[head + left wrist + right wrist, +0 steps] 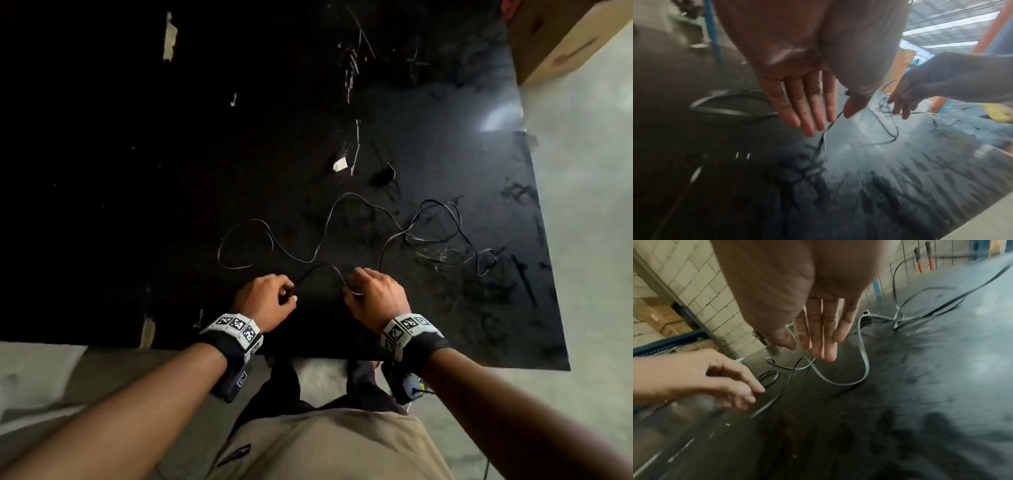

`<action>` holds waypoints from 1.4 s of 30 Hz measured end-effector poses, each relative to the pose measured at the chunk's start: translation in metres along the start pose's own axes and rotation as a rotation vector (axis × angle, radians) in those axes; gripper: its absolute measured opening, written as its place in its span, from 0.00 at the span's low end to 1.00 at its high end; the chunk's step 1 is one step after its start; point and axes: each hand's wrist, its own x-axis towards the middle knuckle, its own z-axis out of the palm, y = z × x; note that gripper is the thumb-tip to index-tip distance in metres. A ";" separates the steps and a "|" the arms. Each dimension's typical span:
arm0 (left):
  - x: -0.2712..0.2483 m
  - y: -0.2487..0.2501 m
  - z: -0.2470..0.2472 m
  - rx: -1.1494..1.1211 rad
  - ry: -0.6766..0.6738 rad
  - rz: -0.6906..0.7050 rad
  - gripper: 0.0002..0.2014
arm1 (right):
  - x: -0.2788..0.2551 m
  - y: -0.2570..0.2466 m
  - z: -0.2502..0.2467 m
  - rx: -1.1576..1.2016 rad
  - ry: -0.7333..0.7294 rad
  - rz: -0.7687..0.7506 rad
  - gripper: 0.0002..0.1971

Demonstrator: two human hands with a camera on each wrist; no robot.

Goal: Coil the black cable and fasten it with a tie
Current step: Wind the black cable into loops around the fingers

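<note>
A thin black cable [329,219] lies in loose loops across the black table [137,171], ending at a small dark block [383,175] farther back. My left hand [291,294] pinches one stretch of it near the front edge. My right hand [351,291], a short way to the right, has its fingers curled round the neighbouring stretch. In the right wrist view the cable [864,353] snakes away below my right hand [803,348], and my left hand [754,394] pinches a strand. The left wrist view is blurred; the cable [894,139] runs under my left hand [830,118]. No tie is clearly recognisable.
Thin pale strips [356,150] and a white scrap [339,165] lie behind the cable. A cardboard box [555,37] stands off the table's far right corner. The table's front edge [308,353] is just under my wrists, with the concrete floor [589,240] to the right.
</note>
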 end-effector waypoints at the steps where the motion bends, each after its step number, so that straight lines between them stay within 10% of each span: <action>1: 0.001 -0.003 0.004 -0.018 -0.008 -0.044 0.16 | 0.008 -0.005 0.005 0.044 -0.015 0.034 0.16; 8: 0.006 -0.002 0.022 -0.106 -0.014 -0.130 0.12 | 0.052 -0.022 0.017 0.206 -0.198 0.241 0.11; 18: -0.003 0.015 -0.012 -0.602 -0.209 0.012 0.09 | 0.024 0.003 -0.017 0.608 0.021 0.211 0.11; 33: -0.015 0.093 -0.131 -1.635 -0.679 0.164 0.21 | 0.017 -0.016 -0.103 0.962 0.231 -0.006 0.04; 42: -0.016 0.117 -0.161 -1.948 -0.560 0.197 0.24 | 0.014 -0.028 -0.116 0.861 0.137 -0.191 0.06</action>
